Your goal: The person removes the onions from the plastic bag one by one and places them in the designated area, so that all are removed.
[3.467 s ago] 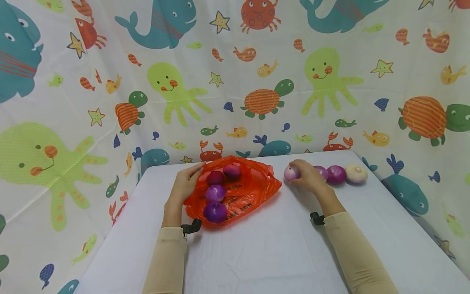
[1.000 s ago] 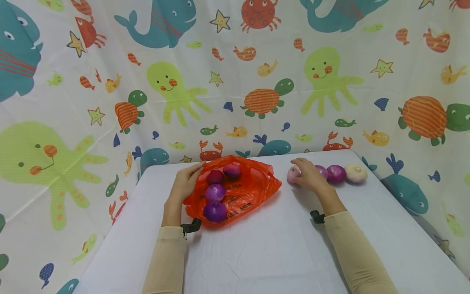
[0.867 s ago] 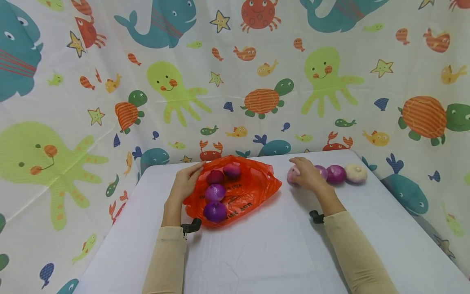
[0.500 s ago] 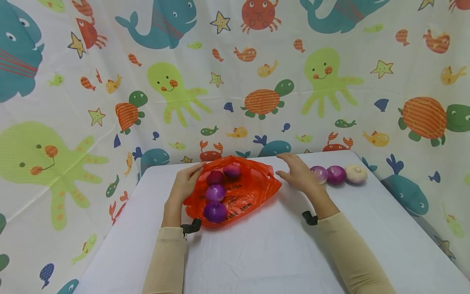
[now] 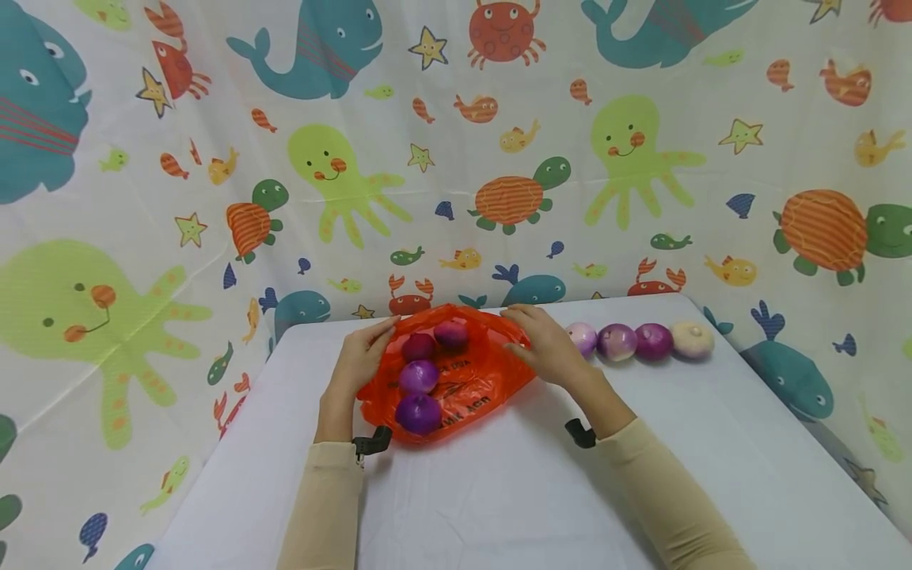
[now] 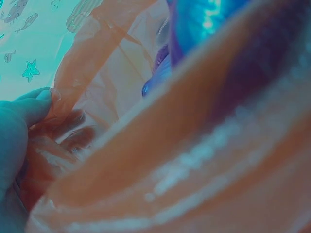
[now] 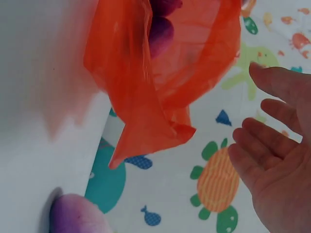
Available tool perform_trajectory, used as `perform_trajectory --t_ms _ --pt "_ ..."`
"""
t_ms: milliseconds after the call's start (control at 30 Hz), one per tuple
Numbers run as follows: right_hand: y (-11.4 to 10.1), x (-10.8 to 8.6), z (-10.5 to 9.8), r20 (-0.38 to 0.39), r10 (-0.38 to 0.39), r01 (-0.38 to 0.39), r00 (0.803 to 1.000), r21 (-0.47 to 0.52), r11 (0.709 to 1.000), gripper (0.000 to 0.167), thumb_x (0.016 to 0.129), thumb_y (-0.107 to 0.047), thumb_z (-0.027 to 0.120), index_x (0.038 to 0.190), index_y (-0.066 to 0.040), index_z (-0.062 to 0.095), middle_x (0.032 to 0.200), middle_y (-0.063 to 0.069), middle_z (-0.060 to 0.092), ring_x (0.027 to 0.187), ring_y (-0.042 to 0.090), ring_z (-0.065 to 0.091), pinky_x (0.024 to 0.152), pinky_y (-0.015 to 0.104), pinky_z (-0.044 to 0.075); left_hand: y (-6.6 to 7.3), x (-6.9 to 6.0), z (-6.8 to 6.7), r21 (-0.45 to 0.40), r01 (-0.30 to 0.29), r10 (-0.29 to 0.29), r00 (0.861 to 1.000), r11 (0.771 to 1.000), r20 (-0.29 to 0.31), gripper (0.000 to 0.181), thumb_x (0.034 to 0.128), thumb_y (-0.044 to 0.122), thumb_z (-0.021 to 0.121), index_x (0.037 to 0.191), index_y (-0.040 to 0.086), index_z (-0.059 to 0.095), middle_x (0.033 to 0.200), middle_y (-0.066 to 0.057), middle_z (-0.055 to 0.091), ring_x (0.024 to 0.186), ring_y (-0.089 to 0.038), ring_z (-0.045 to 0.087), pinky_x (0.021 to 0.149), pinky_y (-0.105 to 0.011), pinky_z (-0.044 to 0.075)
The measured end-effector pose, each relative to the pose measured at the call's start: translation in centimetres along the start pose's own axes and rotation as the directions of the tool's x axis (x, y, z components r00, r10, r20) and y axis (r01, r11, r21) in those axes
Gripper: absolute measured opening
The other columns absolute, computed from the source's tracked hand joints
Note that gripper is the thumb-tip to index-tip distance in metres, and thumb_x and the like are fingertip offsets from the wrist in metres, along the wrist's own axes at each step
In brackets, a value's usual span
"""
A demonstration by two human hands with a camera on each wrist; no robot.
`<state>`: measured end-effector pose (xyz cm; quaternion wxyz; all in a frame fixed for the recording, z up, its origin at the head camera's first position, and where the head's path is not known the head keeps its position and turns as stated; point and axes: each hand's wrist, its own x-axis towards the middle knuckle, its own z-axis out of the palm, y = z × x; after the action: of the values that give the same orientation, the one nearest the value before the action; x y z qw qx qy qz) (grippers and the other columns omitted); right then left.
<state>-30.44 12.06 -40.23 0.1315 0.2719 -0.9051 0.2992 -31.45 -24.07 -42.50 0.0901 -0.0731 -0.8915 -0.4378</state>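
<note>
A red plastic bag (image 5: 492, 368) lies with its mouth spread on the table, several red onions (image 5: 419, 413) inside. At its left edge my left hand (image 5: 359, 358) pinches the plastic; the left wrist view shows the thumb on the bag's rim (image 6: 80, 73) and fingers behind the film. My right hand (image 5: 547, 345) is at the bag's right edge, fingers extended and holding nothing; in the right wrist view this hand (image 7: 277, 145) looks spread beside the bag. To its right, a pale purple onion (image 5: 583, 339) begins a row with a purple onion (image 5: 617, 343) and a darker onion (image 5: 653, 342).
A whitish onion (image 5: 692, 340) ends the row near the table's right edge. A white cloth covers the table (image 5: 484, 499). Behind and at the sides hangs a curtain (image 5: 442, 127) printed with sea animals.
My right hand has let go of the pale purple onion, now beside the row, and moved left to the bag's right edge. The left hand has stayed on the bag.
</note>
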Motion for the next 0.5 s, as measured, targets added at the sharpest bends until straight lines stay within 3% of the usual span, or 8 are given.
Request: perform_trajectory --t_ms 500 --pt "-2.9 0.4 2.1 0.046 -0.130 0.130 0.990 0.001 0.991 0.057 0.095 -0.025 0.078 0.148 -0.014 0.057 0.153 0.014 0.054 0.144 0.034 0.049 0.118 0.055 0.044 -0.1 0.1 0.1 0.029 -0.029 0.030 0.999 0.999 -0.020 0.040 0.1090 0.038 0.054 0.148 0.030 0.061 0.146 -0.011 0.064 0.134 -0.036 0.061 0.108 -0.055 0.052"
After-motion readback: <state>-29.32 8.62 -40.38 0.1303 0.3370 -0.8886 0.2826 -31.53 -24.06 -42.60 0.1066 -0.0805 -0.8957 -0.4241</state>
